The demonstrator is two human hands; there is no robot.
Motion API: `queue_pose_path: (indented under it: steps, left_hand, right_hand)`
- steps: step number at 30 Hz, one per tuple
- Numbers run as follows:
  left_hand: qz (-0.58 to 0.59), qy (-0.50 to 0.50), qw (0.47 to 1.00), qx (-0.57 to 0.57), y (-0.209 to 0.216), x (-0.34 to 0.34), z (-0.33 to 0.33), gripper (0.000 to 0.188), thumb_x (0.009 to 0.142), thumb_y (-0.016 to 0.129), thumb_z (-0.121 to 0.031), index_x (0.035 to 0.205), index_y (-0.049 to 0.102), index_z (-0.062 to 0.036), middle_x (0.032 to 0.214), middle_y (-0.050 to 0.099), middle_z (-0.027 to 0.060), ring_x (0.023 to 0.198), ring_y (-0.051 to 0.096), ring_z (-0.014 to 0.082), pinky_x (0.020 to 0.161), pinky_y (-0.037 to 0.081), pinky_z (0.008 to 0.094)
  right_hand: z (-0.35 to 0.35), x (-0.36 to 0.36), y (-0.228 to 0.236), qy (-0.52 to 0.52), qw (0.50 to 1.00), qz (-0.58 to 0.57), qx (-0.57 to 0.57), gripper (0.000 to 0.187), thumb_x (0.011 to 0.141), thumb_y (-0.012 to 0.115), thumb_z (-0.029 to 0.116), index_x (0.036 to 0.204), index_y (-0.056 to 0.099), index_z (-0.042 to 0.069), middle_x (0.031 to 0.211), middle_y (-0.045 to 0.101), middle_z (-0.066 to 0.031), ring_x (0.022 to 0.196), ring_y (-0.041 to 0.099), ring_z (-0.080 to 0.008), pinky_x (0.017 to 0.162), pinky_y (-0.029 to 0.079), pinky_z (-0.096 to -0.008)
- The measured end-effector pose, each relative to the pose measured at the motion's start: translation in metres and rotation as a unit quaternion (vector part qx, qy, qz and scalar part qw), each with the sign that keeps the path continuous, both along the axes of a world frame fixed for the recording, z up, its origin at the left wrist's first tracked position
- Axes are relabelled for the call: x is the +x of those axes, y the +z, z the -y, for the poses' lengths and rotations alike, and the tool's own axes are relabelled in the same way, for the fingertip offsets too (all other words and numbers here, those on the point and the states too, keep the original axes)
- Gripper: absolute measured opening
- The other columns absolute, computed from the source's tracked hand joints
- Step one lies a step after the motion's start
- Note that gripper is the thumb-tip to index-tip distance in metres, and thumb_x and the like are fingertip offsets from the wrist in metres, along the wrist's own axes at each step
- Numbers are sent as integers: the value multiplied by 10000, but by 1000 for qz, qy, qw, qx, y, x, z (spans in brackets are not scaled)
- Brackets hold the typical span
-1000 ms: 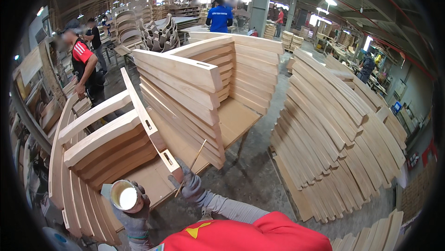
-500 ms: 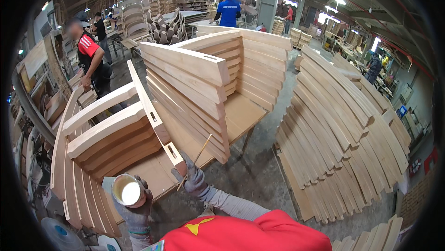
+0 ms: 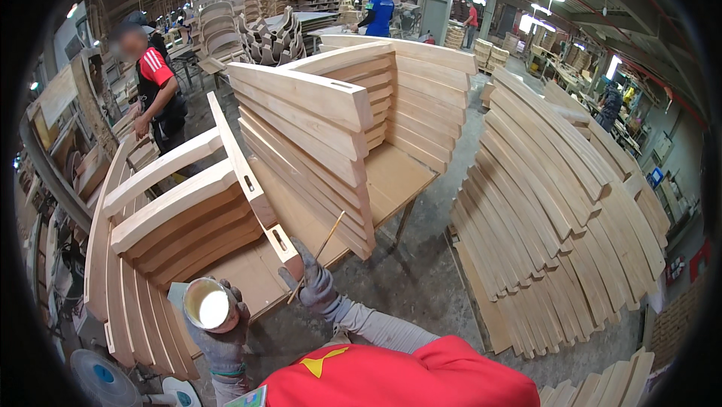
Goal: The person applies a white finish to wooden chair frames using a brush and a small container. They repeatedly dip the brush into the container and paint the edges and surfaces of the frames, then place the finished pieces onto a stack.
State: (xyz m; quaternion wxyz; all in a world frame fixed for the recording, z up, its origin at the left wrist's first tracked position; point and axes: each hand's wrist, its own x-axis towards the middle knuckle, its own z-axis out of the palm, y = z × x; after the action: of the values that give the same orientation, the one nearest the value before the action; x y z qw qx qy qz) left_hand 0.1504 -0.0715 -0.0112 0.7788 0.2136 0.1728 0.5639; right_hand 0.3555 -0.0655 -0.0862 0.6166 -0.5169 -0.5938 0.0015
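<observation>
Still gripping round white-filled cup (image 3: 195, 298) in grey-gloved L hand (image 3: 224, 341) & thin tan wooden stick (image 3: 328, 238) in grey-gloved R hand (image 3: 320, 290), so apparently staying w/ slotted pale-wood rail (image 3: 288, 252) end.

I am standing in a woodworking workshop: pale wooden frames (image 3: 173, 205) are stacked at nine o'clock, curved planks (image 3: 526, 200) are piled at three, and a worker in blue (image 3: 381, 14) stands at twelve.

The gloved left hand (image 3: 223, 341) holds a cup (image 3: 193, 303) with white contents (image 3: 213, 308) while the gloved right hand (image 3: 319, 288) grips a thin stick (image 3: 329, 238) beside the end of a slotted wooden rail (image 3: 265, 216), near stacked wooden frames (image 3: 301, 112) on a brown tabletop (image 3: 398, 176).
</observation>
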Motion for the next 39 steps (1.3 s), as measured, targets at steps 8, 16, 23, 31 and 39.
queue_pose_path:
  steps: [8, 16, 23, 31, 39]
  left_hand:
    - [-11, 22, 999, -26, 3, 1, 2, 462, 858, 412, -465, 1158, 489, -123, 1075, 575, 73, 961, 562, 228, 728, 466, 361]
    - [-6, 4, 1000, 5, 5, 2, 3, 434, 879, 410, -443, 1162, 488, -123, 1063, 567, 82, 953, 549, 232, 728, 453, 376]
    - [-31, -3, 999, 34, 4, -1, 4, 418, 876, 414, -433, 1144, 501, -125, 1046, 571, 75, 952, 545, 231, 718, 454, 375]
    - [-97, 17, 992, 73, -3, -5, 5, 436, 868, 417, -448, 1140, 505, -118, 1050, 571, 73, 968, 539, 231, 749, 443, 382]
    - [-15, 7, 1000, 8, 10, -1, 13, 411, 880, 426, -390, 1175, 471, -108, 1073, 558, 94, 974, 546, 250, 742, 456, 397]
  right_hand:
    - [-1, 2, -4, 0, 1000, 9, 1, 730, 763, 679, 118, 1348, 261, -9, 1311, 429, -204, 1176, 472, -330, 950, 402, -336]
    - [2, 3, 2, -17, 999, 27, 15, 716, 773, 679, 138, 1344, 272, -5, 1307, 435, -201, 1151, 488, -343, 913, 428, -341]
    - [1, 2, 3, -33, 999, 34, 16, 712, 781, 675, 167, 1351, 278, 14, 1312, 435, -188, 1117, 515, -341, 853, 456, -358]
    - [1, 1, 5, -26, 1000, 12, -14, 702, 772, 689, 183, 1337, 309, 13, 1234, 497, -196, 1040, 561, -342, 815, 473, -358]
    - [-1, 1, 6, -19, 999, -2, 29, 665, 773, 694, 162, 1312, 346, -13, 1134, 555, -212, 993, 588, -313, 815, 469, -342]
